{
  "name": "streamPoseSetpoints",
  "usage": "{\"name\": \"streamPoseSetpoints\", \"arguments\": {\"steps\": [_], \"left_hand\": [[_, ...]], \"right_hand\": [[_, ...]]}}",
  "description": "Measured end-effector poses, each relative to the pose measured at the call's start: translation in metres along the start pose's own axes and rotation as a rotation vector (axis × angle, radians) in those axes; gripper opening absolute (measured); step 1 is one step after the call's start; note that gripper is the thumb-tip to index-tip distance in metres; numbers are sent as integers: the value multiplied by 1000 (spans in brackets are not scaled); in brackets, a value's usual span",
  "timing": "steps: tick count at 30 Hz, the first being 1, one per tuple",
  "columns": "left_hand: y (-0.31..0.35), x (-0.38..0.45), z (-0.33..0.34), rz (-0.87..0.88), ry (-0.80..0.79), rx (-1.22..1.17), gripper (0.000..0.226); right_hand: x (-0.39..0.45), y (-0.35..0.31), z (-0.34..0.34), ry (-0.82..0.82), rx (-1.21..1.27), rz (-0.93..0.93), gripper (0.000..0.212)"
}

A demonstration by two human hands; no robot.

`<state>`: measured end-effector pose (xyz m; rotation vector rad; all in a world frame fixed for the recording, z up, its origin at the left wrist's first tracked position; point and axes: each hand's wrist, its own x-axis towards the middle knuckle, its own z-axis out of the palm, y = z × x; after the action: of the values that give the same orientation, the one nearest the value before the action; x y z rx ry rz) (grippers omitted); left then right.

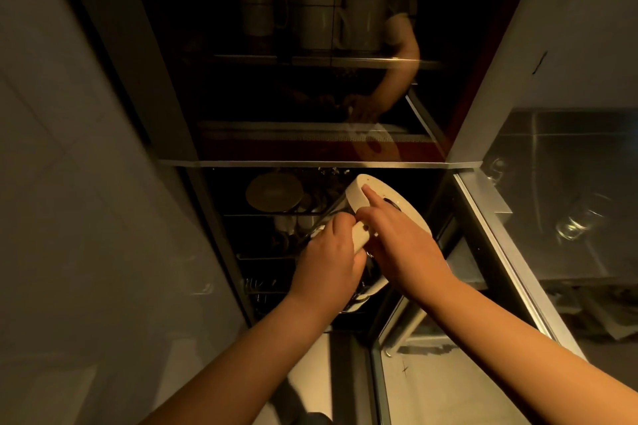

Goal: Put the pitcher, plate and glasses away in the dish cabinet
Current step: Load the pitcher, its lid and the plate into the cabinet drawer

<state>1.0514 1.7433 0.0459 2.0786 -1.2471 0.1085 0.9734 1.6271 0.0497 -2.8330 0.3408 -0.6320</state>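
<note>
1. The pitcher (340, 209), glass with a white lid, is held tilted at the open cabinet (221, 217), in front of its lower shelf.
2. The left hand (331, 252) is curled round the white handle; that grip is wrapped tight.
3. The right hand (400, 245) is laid against the pitcher, its forefinger stretched out onto the lid.
4. The glass is judged fragile, slippery and fairly heavy; the handle should be held and the body supported.
5. A plate (274, 191) is seen stored behind.
</note>
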Motion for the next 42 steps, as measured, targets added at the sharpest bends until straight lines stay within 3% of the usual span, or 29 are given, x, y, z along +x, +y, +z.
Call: {"name": "streamPoseSetpoints", "arguments": {"steps": [9, 19, 42], "left_hand": [[-15, 7, 20, -1, -14, -55, 38], [-37, 21, 38, 27, -21, -46, 46], [-65, 29, 74, -67, -3, -177, 45]], "right_hand": [[10, 8, 1, -26, -77, -91, 56], [23, 17, 18, -84, -121, -46, 68], [38, 34, 41, -108, -219, -121, 73]]}}
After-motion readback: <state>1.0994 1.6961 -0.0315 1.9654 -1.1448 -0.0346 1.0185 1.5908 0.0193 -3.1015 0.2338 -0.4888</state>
